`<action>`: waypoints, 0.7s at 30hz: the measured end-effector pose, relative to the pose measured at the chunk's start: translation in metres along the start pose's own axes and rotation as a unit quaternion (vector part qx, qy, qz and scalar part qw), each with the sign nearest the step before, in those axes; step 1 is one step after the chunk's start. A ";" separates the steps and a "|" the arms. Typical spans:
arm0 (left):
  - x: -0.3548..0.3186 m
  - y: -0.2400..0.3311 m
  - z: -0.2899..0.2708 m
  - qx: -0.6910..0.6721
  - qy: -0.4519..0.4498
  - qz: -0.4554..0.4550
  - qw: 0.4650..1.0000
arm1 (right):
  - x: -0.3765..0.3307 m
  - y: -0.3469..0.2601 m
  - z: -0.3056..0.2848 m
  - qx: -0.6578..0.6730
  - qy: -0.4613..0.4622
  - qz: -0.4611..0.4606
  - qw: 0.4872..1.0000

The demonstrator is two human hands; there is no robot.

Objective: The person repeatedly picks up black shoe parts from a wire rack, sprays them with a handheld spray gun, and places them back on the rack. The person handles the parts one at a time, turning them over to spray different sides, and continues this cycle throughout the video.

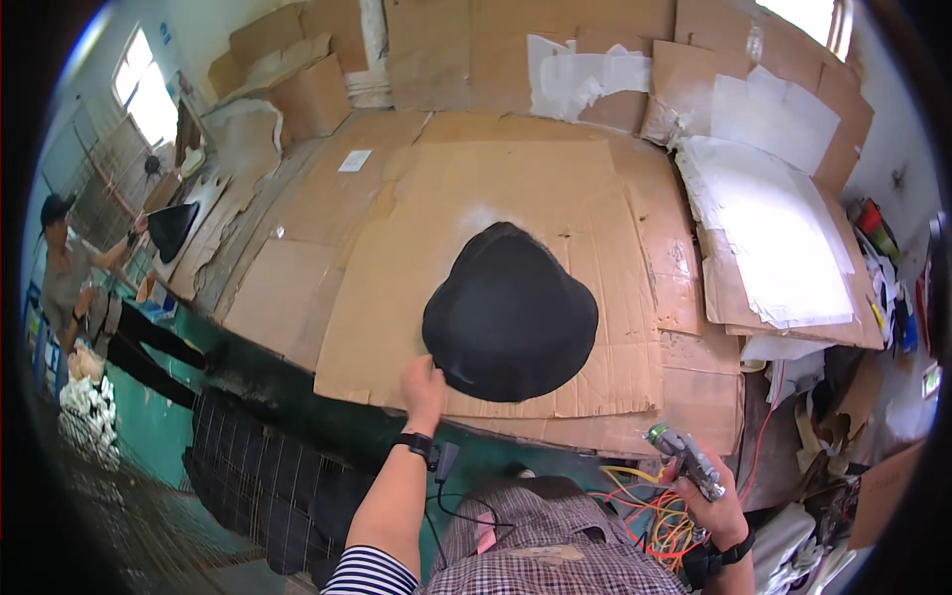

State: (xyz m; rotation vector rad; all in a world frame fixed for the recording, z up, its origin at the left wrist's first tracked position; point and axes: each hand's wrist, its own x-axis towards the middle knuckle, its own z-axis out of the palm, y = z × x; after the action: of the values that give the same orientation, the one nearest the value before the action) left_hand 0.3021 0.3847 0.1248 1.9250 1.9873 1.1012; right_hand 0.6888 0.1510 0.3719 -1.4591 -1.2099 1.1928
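Observation:
A black, smooth, rounded piece (511, 317), wide at the near side and narrowing to a blunt lobe at the far side, lies on a cardboard sheet (367, 337). My left hand (423, 389) is closed at its near left edge, fingertips pinching the rim. Off to the right, beyond the table's front edge, my right hand (716, 506) grips a metal spray gun (686, 460) with a green part at its front. The gun is held apart from the black piece, and my fingers partly hide its handle.
Cardboard covers the table and the wall behind. White-coated boards (769, 228) lean at the right. Orange and yellow hoses (669, 526) hang beside me. At far left, a co-worker (69, 258) holds a similar black piece (172, 230). A wire rack (268, 476) stands at lower left.

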 end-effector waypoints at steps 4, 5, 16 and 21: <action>0.015 0.063 0.031 0.111 -0.200 0.142 0.963 | 0.007 -0.002 -0.002 0.003 -0.010 0.012 1.000; 0.014 0.068 0.044 0.140 -0.224 0.142 0.954 | 0.008 -0.003 -0.003 0.002 -0.012 0.013 1.000; 0.019 0.148 0.086 0.161 -0.238 -0.036 0.957 | 0.017 -0.019 -0.010 0.026 0.051 0.005 0.998; 0.030 0.125 0.045 0.063 -0.099 -0.069 0.991 | 0.024 -0.041 -0.015 0.008 0.044 0.013 0.999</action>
State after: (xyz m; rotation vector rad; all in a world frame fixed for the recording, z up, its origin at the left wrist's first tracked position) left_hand 0.4238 0.4169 0.1780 1.8404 2.0855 0.7373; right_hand 0.6986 0.1797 0.4106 -1.5028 -1.1235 1.1412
